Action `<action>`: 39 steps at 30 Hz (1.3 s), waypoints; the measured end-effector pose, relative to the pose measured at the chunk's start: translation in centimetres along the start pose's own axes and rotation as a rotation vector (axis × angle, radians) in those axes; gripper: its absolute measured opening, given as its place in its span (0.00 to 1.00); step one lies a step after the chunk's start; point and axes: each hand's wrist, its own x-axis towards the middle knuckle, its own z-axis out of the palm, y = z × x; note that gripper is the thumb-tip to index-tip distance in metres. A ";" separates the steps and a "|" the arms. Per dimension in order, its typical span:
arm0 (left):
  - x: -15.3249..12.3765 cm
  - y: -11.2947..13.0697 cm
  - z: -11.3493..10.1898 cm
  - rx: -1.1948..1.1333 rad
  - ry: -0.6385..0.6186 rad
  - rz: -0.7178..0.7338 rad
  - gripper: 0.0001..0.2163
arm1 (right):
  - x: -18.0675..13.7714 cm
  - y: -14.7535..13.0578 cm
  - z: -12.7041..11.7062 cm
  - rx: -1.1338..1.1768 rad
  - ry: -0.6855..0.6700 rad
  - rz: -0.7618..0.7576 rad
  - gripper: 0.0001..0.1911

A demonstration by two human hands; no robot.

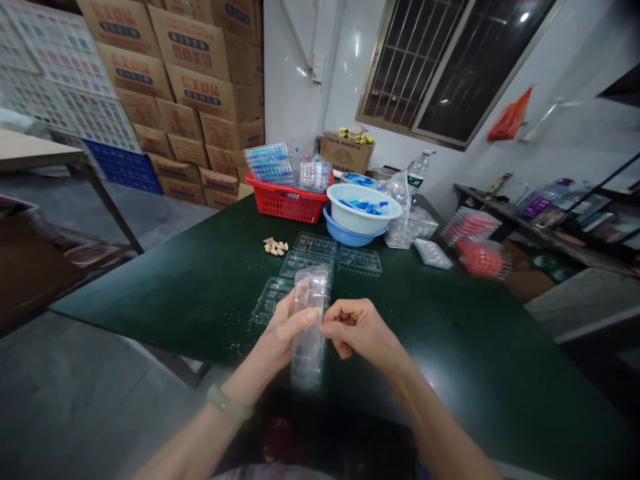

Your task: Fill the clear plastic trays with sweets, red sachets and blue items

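Observation:
My left hand [287,327] is wrapped round a stack of clear plastic trays [307,357], held tilted up above the near part of the table. The thumb lies across the front of the stack. At the stack's right edge, the fingers of my right hand [353,325] are pinched together on the rim of a tray. Past the stack lie several clear compartment trays on the table: one partly behind my left hand [270,299], one further back [316,245] and one at the right [359,259]. A small heap of pale beige pieces [275,247] lies to their left.
On the green table [200,267], a red basket [290,203] holds clear packages. Beside it, a white basin [363,215] of blue items sits in a blue basin [350,235]. Clear bags [400,227] and a bottle [419,170] stand right. Cartons [200,90] are stacked behind.

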 end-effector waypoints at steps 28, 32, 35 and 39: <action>0.2 -0.2 -0.7 -0.087 0.055 0.025 0.28 | -0.3 11.8 -8.2 0.793 0.844 0.038 0.08; 0.6 0.0 0.2 0.104 0.044 0.052 0.28 | -0.5 11.2 -8.7 0.816 0.837 -0.013 0.13; 1.4 0.4 1.9 0.409 -0.146 0.111 0.36 | -3.1 11.2 -10.1 0.817 0.846 -0.053 0.14; 3.1 -0.3 4.7 0.941 -0.330 0.352 0.47 | -8.8 12.2 -12.8 0.790 0.916 -0.102 0.15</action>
